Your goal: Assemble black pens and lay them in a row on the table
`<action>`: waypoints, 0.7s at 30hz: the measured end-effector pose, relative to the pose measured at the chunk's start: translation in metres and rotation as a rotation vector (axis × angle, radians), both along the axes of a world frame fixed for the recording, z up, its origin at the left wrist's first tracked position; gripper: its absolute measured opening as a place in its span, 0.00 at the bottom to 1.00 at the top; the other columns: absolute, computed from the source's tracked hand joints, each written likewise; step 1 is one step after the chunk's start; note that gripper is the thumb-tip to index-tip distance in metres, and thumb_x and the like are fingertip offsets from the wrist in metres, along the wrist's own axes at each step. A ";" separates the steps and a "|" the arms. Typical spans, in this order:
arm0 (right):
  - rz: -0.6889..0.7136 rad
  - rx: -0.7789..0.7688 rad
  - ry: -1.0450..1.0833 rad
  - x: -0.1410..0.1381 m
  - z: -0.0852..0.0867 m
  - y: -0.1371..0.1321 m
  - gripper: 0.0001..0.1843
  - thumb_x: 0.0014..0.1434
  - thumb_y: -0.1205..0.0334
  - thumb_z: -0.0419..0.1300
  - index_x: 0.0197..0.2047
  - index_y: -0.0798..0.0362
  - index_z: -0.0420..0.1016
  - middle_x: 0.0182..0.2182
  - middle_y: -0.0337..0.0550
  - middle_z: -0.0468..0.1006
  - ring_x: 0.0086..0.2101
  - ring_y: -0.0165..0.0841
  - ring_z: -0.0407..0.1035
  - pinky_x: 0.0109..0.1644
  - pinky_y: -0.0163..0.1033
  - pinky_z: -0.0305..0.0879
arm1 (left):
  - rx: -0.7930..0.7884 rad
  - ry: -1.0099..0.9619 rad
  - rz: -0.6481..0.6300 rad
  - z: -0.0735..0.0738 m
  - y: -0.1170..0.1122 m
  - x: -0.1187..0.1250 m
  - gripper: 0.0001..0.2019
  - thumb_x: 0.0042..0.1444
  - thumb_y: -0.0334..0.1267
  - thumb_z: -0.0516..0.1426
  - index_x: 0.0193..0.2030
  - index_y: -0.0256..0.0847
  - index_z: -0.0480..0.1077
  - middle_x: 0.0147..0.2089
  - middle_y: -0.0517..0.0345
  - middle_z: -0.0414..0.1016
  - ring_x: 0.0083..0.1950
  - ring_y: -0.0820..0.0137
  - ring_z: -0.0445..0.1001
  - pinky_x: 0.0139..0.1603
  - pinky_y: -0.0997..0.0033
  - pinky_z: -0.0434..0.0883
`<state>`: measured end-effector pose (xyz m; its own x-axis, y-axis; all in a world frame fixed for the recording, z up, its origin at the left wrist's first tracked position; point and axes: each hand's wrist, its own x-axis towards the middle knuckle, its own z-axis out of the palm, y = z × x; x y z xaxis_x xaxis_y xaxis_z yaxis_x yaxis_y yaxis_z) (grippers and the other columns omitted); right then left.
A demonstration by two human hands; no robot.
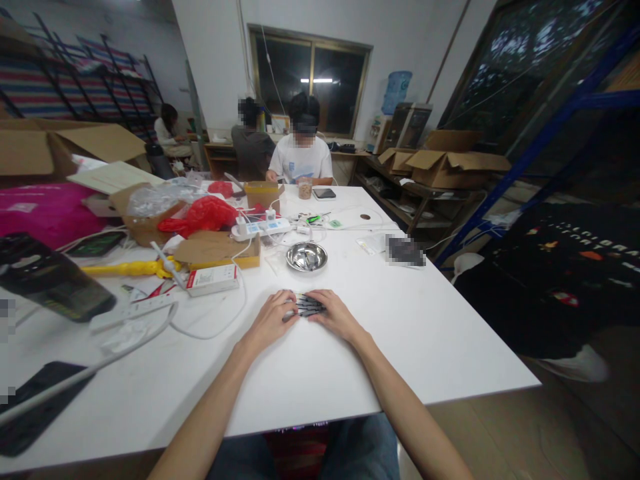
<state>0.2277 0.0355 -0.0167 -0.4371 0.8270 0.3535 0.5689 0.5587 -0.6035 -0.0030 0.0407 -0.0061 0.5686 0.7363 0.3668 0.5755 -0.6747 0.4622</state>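
Note:
Several slim dark sticks [310,305], pen-like with pale tips, lie side by side in a small row on the white table. Their exact kind is too small to make out. Around the left end of the row curl the fingers of my left hand [273,317], closed against the sticks. My right hand [334,313] grips the right end, its fingers bent over them. Just beyond my hands sits a shiny metal bowl [307,267] with a few small dark pieces in it.
To the left are a white-and-red box [213,280], an open cardboard box [225,250], a white cable and a power strip [260,229]. A pouch-like dark item [405,251] lies at right. Across the table sits a person [303,157]; another person's dark shirt [560,280] is at right.

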 end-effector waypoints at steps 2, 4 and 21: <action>0.001 0.001 0.003 0.000 -0.001 0.000 0.34 0.56 0.50 0.69 0.64 0.47 0.68 0.57 0.50 0.74 0.56 0.43 0.66 0.62 0.51 0.62 | -0.001 -0.009 0.006 0.000 0.000 0.000 0.02 0.59 0.35 0.59 0.37 0.43 0.73 0.49 0.55 0.73 0.54 0.61 0.69 0.54 0.58 0.64; 0.000 0.001 0.008 0.001 -0.002 0.000 0.35 0.56 0.50 0.69 0.65 0.48 0.67 0.57 0.51 0.73 0.57 0.43 0.65 0.62 0.51 0.61 | 0.004 -0.018 0.015 0.000 0.001 0.000 0.02 0.60 0.36 0.58 0.37 0.43 0.73 0.47 0.55 0.74 0.54 0.61 0.69 0.54 0.58 0.64; -0.019 0.054 0.094 -0.001 0.004 -0.005 0.33 0.60 0.44 0.62 0.65 0.47 0.66 0.57 0.52 0.70 0.57 0.45 0.64 0.63 0.53 0.61 | 0.026 -0.023 0.048 0.002 0.002 -0.001 0.06 0.66 0.40 0.55 0.40 0.43 0.72 0.42 0.56 0.77 0.50 0.62 0.68 0.51 0.60 0.64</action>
